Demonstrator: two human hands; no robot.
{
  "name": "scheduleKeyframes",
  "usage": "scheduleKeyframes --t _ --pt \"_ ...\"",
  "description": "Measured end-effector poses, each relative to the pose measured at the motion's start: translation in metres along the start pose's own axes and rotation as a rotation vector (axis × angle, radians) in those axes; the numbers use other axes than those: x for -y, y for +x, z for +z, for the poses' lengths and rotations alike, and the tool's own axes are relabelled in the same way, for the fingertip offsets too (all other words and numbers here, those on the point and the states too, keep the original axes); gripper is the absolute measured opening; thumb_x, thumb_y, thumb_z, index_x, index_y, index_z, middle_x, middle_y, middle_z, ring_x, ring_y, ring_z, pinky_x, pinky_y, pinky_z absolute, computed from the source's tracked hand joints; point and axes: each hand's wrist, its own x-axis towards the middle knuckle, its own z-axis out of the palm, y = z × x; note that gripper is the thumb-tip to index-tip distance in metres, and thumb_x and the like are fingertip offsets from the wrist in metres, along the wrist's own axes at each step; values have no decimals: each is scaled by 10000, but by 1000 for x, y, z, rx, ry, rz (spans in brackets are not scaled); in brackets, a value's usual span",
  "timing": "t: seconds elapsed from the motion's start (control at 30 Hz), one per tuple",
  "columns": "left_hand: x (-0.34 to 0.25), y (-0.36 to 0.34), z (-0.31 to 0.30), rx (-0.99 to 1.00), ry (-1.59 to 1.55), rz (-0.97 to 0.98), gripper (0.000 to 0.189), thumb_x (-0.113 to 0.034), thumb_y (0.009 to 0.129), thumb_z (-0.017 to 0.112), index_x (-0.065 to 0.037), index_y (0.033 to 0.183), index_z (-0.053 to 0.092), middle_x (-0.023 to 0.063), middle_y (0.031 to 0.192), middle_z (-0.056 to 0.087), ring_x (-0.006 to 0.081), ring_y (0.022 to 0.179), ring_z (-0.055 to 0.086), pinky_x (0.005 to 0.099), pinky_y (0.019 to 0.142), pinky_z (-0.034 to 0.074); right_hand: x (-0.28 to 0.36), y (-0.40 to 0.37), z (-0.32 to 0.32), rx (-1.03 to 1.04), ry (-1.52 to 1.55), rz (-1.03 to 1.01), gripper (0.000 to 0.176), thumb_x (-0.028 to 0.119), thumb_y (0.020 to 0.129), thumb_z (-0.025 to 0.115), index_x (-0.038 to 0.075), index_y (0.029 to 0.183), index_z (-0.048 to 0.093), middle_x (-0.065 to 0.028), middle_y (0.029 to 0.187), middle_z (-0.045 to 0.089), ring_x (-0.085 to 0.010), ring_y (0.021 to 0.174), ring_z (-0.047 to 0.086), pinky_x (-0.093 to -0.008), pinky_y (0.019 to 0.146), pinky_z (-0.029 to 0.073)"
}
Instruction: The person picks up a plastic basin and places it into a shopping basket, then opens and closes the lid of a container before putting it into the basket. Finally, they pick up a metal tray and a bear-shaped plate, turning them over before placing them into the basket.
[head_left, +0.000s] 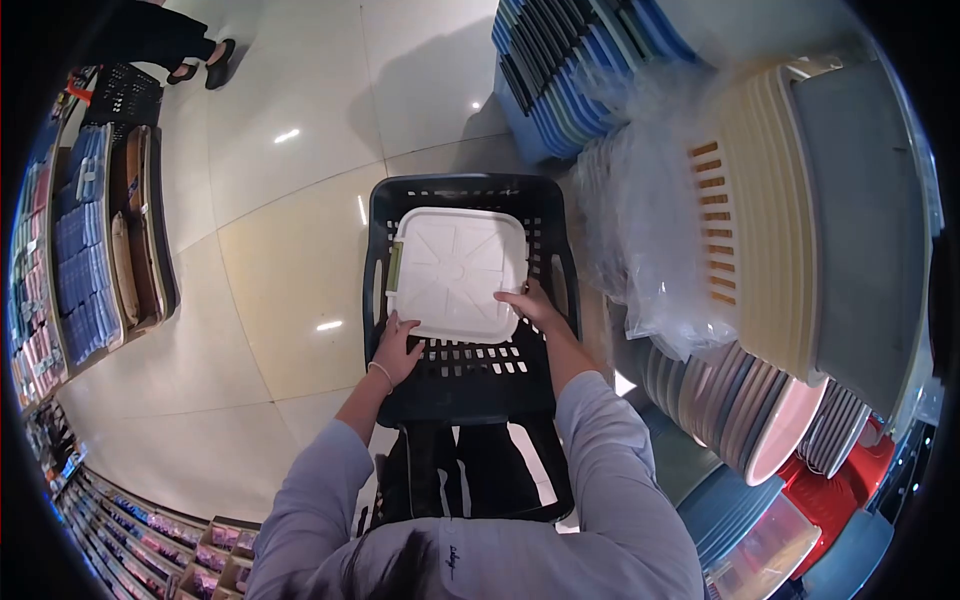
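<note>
A white square lidded box with a green clip on its left side lies inside a black shopping basket. My left hand touches the box's lower left corner, fingers apart. At the box's lower right, my right hand has its thumb on the lid and its other fingers round the side, gripping the edge. Both hands are within the basket's outline. The underside of the box is hidden.
Stacked cream baskets, blue plastic goods and pink tubs stand on the right. Shelves of folded blue goods line the left. A person's legs and dark shoes show at the top left.
</note>
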Motion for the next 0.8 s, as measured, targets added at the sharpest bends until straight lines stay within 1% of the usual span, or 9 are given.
scheduleKeyframes --t 0.13,0.2,0.3,0.4,0.47,0.53,0.6,0.67,0.8 --pt "15 2 25 -32 -88 16 430 -171 759 582 -66 1155 450 255 1265 318 386 1157 344 371 969 308 1 8 20 -219 21 -83 660 169 614 732 -56 1139 400 -163 945 577 -211 836 577 -294 732 457" --pt "13 0 31 -24 -11 7 429 -178 763 579 -54 1154 453 244 1234 377 372 1127 388 365 951 332 -6 14 23 -442 -229 -71 696 243 621 724 -73 1142 388 -197 1012 559 -259 936 561 -312 803 445" --pt "-5 -12 32 186 -283 -95 391 -154 801 557 -17 1152 454 166 1063 556 267 990 545 326 854 426 -13 10 26 -428 -495 45 692 308 661 674 -56 1168 376 -212 1082 533 -298 1016 525 -336 874 413" --pt "-24 -29 28 283 -461 -97 379 -141 809 550 -2 1147 450 157 1060 557 234 978 553 307 841 434 -34 11 21 -423 -589 98 640 327 693 628 3 1189 383 -192 1101 530 -304 1011 526 -358 873 412" --pt "-38 -42 24 307 -430 -76 369 -146 819 547 1 1144 452 138 1056 562 211 980 551 296 843 430 -40 3 17 -275 -782 162 456 298 720 597 43 1083 495 -162 1020 576 -294 955 552 -356 821 438" --pt "-61 -56 13 346 -545 7 378 -211 814 557 -6 1121 475 140 1036 573 223 957 562 310 828 441 -38 -18 13 -90 -855 -12 384 292 741 573 35 1023 536 -162 980 591 -296 928 560 -356 797 445" --pt "-88 -72 -9 422 -510 51 387 -249 817 563 -12 1111 483 137 1035 573 214 967 558 311 833 441 -28 -45 12 51 -957 -58 371 320 764 547 35 1002 550 -162 960 596 -306 898 568 -362 775 450" --pt "-109 -90 -29 693 -450 100 413 -279 811 574 -6 1107 482 141 1033 570 206 953 560 308 830 441 6 -96 20 145 -1059 -111 370 348 793 516 34 984 557 -166 927 599 -313 867 573 -372 759 452" --pt "-149 -139 -71 831 -356 224 476 -350 780 599 -8 1094 493 138 990 580 209 913 569 304 820 442 73 -243 50 350 -869 -286 444 430 800 491 25 971 552 -189 881 598 -341 830 572 -399 740 448"
